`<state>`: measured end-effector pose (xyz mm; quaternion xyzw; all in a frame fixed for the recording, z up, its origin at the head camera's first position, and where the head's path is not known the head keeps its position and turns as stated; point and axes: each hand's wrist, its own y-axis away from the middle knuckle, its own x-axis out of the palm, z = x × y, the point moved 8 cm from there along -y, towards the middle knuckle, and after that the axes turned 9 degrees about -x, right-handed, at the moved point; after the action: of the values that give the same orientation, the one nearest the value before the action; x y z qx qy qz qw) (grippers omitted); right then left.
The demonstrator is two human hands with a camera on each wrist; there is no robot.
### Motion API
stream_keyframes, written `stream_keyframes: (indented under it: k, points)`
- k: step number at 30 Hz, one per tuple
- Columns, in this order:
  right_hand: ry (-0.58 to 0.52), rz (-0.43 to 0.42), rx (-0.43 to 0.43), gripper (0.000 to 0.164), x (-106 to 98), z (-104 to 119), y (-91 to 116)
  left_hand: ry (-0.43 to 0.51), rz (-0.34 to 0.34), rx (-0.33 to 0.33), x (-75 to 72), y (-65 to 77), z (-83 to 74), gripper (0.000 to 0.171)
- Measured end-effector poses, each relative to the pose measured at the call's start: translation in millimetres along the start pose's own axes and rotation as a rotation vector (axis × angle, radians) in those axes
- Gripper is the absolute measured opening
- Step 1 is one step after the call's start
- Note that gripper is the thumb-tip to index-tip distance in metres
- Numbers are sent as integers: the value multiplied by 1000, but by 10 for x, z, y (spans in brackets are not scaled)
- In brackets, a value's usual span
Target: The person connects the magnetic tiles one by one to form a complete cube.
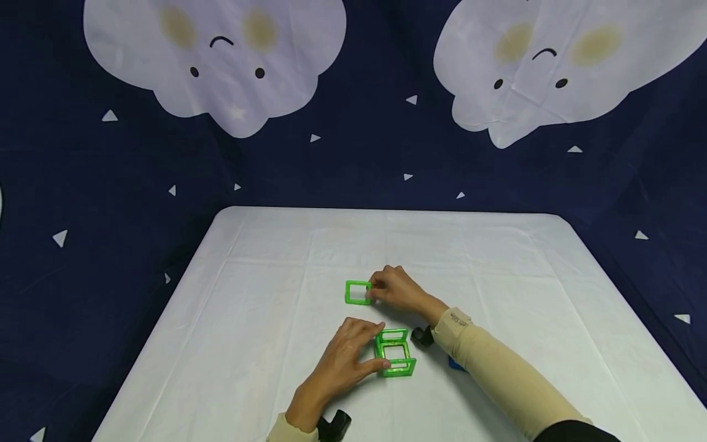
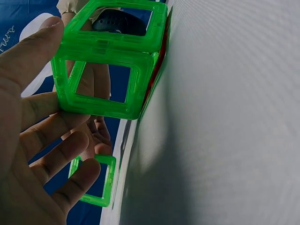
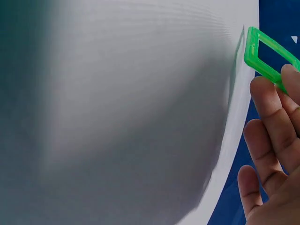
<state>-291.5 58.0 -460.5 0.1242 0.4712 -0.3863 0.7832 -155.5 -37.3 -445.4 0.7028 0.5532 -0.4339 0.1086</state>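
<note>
My left hand [image 1: 343,355] holds a small open structure of green square magnetic tiles [image 1: 400,372] on the white table. In the left wrist view, the thumb and index finger touch the sides of this tile structure [image 2: 108,51], while the other fingers spread away from it. A thin red edge [image 2: 161,56] shows along its base. Farther back, my right hand [image 1: 400,290] pinches a single green square magnetic tile [image 1: 347,293] at its right side. The right wrist view shows this tile [image 3: 252,47] tilted between thumb and fingers, its far part cut off.
A blue piece [image 1: 455,364] lies partly hidden under the right sleeve [image 1: 497,368]. Black wrist devices [image 1: 422,336] sit near both wrists. The white-covered table [image 1: 265,276] has rounded far corners, and a dark blue cloth with clouds [image 1: 221,73] hangs behind it.
</note>
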Motion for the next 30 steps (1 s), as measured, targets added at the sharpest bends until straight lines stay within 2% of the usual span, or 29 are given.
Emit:
stream_keyframes:
  k: [8, 18, 30]
  points:
    - [-15, -102, 34, 9, -192, -7, 80, -3, -25, -6, -25, -8, 0, 66]
    - [27, -186, 7, 9, -362, 2, 202, -20, -46, -16, -18, -2, 29, 67]
    - [46, -297, 114, 9, -572, 16, 471, -27, -91, -27, -64, -8, 49, 65]
